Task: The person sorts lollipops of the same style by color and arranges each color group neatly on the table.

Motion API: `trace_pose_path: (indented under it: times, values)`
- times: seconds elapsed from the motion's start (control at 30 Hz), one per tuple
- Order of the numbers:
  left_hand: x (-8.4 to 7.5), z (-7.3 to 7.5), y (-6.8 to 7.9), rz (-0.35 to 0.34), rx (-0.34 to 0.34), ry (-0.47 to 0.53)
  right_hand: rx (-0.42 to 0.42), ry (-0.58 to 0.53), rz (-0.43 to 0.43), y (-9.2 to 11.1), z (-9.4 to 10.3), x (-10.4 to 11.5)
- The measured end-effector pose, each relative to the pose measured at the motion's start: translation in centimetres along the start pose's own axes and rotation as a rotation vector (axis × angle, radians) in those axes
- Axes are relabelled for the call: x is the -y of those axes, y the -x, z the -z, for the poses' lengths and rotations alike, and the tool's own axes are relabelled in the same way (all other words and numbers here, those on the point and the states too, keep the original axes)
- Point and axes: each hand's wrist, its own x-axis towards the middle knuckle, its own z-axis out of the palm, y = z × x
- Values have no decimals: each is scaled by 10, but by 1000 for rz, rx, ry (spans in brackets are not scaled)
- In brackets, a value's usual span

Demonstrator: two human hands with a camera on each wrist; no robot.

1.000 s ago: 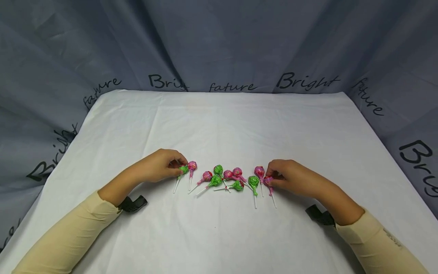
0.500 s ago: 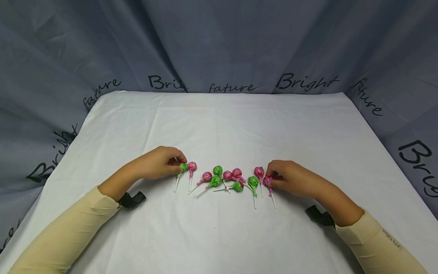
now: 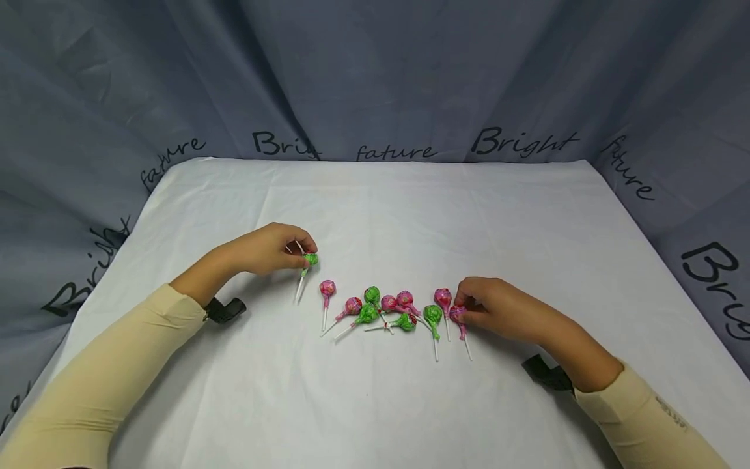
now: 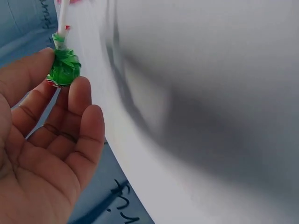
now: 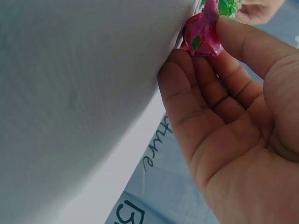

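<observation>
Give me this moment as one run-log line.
left hand: pinches green lollipop | right hand: pinches pink lollipop | other lollipops: on white cloth

Soft light, diffuse shadows, dimmer, slightly hazy wrist views

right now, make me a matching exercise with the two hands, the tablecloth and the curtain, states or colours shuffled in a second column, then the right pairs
Column one
1. left hand
2. right hand
3. tablecloth
4. curtain

Column two
A. grey-blue, behind the tablecloth
B. pinches a pink lollipop
C. white
D. pinches a green lollipop

Right pairs: 1-D, 2-B, 3-C, 4-A
</observation>
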Motion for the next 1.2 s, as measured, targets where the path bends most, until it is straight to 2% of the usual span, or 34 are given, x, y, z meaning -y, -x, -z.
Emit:
trace_pose_path:
  times: [0.17, 0.33, 0.47, 0.7, 1.0, 1.07, 1.2]
  values:
    - [7, 13, -15, 29, -18, 12, 0, -4, 7, 0, 1, 1]
    - [10, 23, -33, 12, -50, 6, -7, -6, 14, 1, 1, 1]
    - [14, 27, -48, 12, -71, 17, -8, -17, 22, 1, 1, 1]
    - [20, 32, -73, 56, -83, 62, -13, -10, 20, 2, 1, 0]
    - [16, 41, -112, 77, -104, 91, -9, 15, 4, 4, 0, -1]
    - [16, 44, -120, 95, -112, 96, -10, 22, 13, 5, 1, -1]
    - [20, 52, -128, 178, -147, 118, -4, 14, 34, 1, 1, -1]
